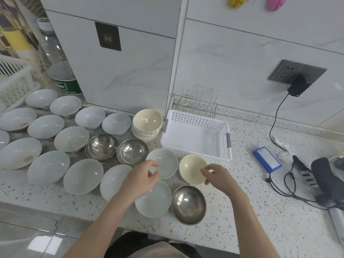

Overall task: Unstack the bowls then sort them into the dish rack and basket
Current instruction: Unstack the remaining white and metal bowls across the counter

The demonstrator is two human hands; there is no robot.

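A: Now, item one, the landmark?

B: White perforated plastic basket (197,135), rectangular, grey handles, long axis running left to right on the speckled countertop (242,192). Nothing lies in it.

A: Behind the basket?

B: Small chrome wire dish rack (200,101), against the wall, its prongs upright.

A: Bowls just in front of the basket?

B: Cream round bowl (189,167), mouth up, touching the basket's front wall or just short of it; I cannot tell which. Left of it, pale white ceramic bowl (165,161), mouth up. Nearer the person, a larger white ceramic bowl (158,200) and a single stainless steel bowl (189,203), both mouth up.

A: Left of the basket?

B: Stack of cream bowls (147,123), nested, mouths up, just beside its left wall. Further left, two nested pairs of steel bowls (101,146) (132,150), then many separate white bowls (46,166) spread over the counter, all mouth up.

A: Hands?

B: Left hand (143,178) hovers over the pale white bowl's near rim, thumb and fingers loosely curled, holding nothing. Right hand (217,175) is at the cream bowl's right rim, thumb and fingers curved toward it; whether they pinch it I cannot tell.

A: Right of the basket?

B: Blue rectangular battery pack (267,159) with black cable (275,120) to a wall plug.
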